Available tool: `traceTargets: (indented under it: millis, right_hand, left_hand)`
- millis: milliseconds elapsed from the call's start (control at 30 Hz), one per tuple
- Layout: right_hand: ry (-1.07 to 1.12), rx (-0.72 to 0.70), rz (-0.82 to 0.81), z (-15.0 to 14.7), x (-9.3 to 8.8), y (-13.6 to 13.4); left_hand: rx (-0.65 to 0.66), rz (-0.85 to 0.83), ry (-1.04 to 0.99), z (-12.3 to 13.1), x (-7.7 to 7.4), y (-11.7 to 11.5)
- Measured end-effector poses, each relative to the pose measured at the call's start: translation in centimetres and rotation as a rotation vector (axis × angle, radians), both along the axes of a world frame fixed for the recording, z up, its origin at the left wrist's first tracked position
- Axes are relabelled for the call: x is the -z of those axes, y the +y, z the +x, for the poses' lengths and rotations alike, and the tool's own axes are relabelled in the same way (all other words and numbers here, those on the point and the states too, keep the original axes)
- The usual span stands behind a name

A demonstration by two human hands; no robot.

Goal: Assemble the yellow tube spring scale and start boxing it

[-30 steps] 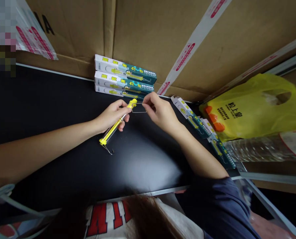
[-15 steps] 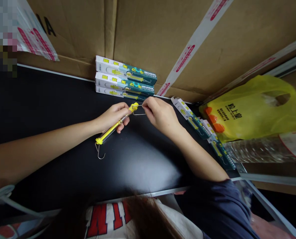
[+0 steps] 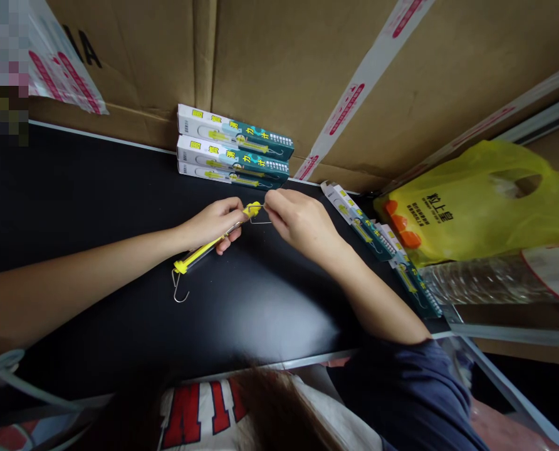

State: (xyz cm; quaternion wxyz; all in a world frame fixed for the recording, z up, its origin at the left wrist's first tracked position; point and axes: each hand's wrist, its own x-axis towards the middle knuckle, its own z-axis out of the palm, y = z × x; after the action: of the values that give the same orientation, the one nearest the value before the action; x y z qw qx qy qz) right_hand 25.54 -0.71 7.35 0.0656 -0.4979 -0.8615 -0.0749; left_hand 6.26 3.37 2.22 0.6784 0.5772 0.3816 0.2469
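My left hand (image 3: 220, 224) is wrapped round a yellow tubular spring scale (image 3: 196, 255), which slants over the black table. From its lower left end hangs a bent metal hook (image 3: 180, 294). At the upper right end, a thin metal wire loop (image 3: 259, 223) sticks out of the yellow cap (image 3: 252, 210). My right hand (image 3: 294, 216) pinches this loop between thumb and fingers; the far end of the wire is hidden behind the fingers.
Several printed spring scale boxes (image 3: 232, 147) are stacked against a large cardboard carton (image 3: 279, 69). More such boxes (image 3: 357, 219) lie along the right side of the black table (image 3: 133, 300). A yellow plastic bag (image 3: 477, 213) stands at the right.
The spring scale's hook end has shifted slightly left in view, and its cap has dropped a little. Both hands keep their hold on the scale and its loop.
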Motion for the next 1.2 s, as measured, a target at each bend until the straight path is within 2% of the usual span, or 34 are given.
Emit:
traceTargets:
  millis: [233,467,700,833,1000,1200]
  right_hand:
    - [0.027,-0.021,0.000,-0.4,0.0,-0.3]
    - [0.174,-0.055,0.001,-0.4,0.6,-0.1]
    - [0.641,-0.066,0.062,-1.5,3.6,-0.5]
    - [0.841,-0.012,0.040,-2.2,4.3,-0.9]
    - [0.882,0.095,-0.069,-2.9,4.1,-0.7]
    - [0.968,0.055,-0.198,-2.7,4.5,0.3]
  left_hand:
    - [0.018,0.066,-0.029,0.0,0.4,0.0]
    - [0.037,0.098,0.012,-0.1,0.1,-0.2]
    - [-0.067,0.206,-0.107,0.2,-0.7,-1.5]
    - [-0.125,0.206,-0.174,0.4,-1.0,-2.2]
    - [-0.149,0.128,-0.230,0.7,-0.9,-2.8]
    - [-0.183,-0.088,-0.267,1.0,-1.5,-3.3]
